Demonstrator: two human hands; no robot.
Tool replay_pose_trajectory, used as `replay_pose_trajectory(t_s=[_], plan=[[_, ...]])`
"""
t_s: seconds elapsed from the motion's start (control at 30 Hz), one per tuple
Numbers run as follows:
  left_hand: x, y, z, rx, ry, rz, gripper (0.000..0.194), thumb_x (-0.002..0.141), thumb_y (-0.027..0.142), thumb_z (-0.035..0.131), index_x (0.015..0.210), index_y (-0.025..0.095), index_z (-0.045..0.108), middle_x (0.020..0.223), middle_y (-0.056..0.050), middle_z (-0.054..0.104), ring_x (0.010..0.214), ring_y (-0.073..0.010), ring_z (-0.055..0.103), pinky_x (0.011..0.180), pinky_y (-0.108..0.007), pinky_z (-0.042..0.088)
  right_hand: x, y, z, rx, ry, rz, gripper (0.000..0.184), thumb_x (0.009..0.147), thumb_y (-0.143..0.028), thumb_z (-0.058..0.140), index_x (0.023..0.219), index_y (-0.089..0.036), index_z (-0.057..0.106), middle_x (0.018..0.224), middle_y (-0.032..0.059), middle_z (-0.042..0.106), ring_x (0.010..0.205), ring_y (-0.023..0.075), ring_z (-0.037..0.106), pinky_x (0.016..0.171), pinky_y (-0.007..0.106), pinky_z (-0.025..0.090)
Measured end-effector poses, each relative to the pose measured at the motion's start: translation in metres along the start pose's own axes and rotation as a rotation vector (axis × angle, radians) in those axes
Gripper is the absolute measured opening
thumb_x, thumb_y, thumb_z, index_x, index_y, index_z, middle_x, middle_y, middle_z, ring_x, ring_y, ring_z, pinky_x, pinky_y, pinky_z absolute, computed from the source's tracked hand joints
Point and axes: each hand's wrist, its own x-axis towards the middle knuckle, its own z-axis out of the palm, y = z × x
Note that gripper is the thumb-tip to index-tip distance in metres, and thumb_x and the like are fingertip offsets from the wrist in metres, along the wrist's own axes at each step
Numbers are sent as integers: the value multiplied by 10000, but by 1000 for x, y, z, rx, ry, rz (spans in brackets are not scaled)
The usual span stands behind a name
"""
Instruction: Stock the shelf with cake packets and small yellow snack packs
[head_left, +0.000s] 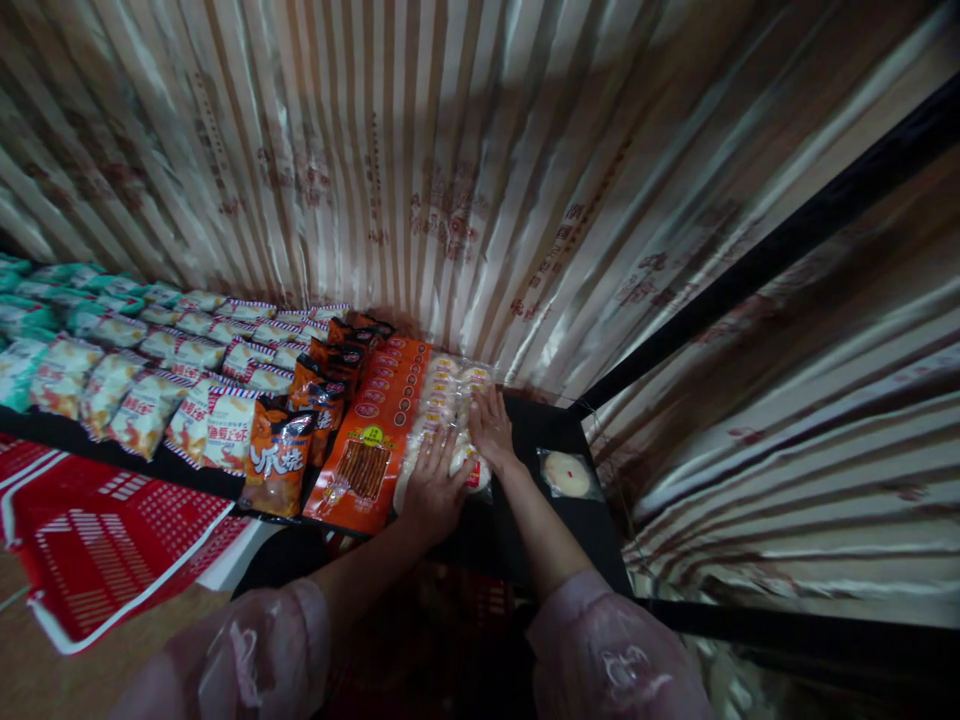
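The white packets (439, 390) form long rows running away from me toward the curtain (450, 180). They lie under my left hand (436, 490) and right hand (490, 430), both laid flat, unclenched.

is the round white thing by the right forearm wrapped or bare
Wrapped: clear film shows around the round white thing. Whether it is fully sealed, I cannot tell.

On the shelf (532, 520), wrapped crackers (437, 390) lie in the centre. From them, a flat snack packet (373, 430) lies just beside at 9 o'clock, rows of snack bags (196, 408) beyond it; a single wrapped cracker (568, 474) at 4; a curtain (450, 130) behind, at 12; a shopping basket (127, 545) at 8, below the shelf.
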Motion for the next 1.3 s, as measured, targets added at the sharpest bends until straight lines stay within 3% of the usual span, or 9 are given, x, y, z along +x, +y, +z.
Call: replay_pose_trajectory(t_s=[0.3, 0.57, 0.77, 0.87, 1.13, 1.3], plan=[[-1, 0, 1, 0, -13, -27, 409, 898, 288, 450, 1306, 262, 455, 1510, -74, 262, 1398, -284, 200, 1118, -551, 214, 3, 2, 11, -68, -19, -20, 572, 943, -467, 156, 1441, -217, 285, 1539, 40, 197, 1427, 217, 90, 1125, 449, 209], [-1, -1, -1, 11, -12, -22, 417, 900, 296, 445, 1316, 261, 441, 1514, -87, 248, 1406, -301, 157, 1113, -534, 236, 11, 7, 8, 22, 21, 16, 586, 935, -503, 172, 1432, -224, 305, 1556, 46, 118, 1429, 236, 61, 1132, 478, 187], [0, 0, 1, 15, -31, -24, 459, 881, 300, 478, 1334, 259, 417, 1505, -90, 270, 1402, -308, 170, 1102, -547, 250, 23, 18, 23, 86, -3, -31, 610, 940, -483, 170, 1429, -145, 306, 1532, 64, 219, 1430, 186, 39, 1172, 421, 92], [1, 1, 0, 17, -44, -38, 434, 890, 289, 455, 1323, 260, 429, 1501, -87, 282, 1403, -304, 170, 1107, -546, 240, 24, 20, 27, 87, 16, -33, 609, 940, -488, 173, 1421, -147, 325, 1539, 60, 193, 1429, 183, 32, 1174, 414, 90], [0, 1, -1, 20, -50, -36, 440, 880, 302, 479, 1314, 252, 433, 1508, -101, 257, 1403, -330, 144, 1101, -549, 243, 30, 20, 14, 105, 21, -20, 599, 929, -537, 181, 1437, -238, 289, 1552, 23, 146, 1431, 191, 32, 1162, 435, 132], [1, 1, -1, 41, -46, -33, 433, 876, 308, 486, 1302, 242, 439, 1510, -102, 253, 1398, -334, 165, 1090, -548, 262, 38, 15, 17, 68, -2, -101, 567, 954, -429, 175, 1440, -153, 272, 1527, 73, 232, 1428, 175, 68, 1166, 436, 115]])
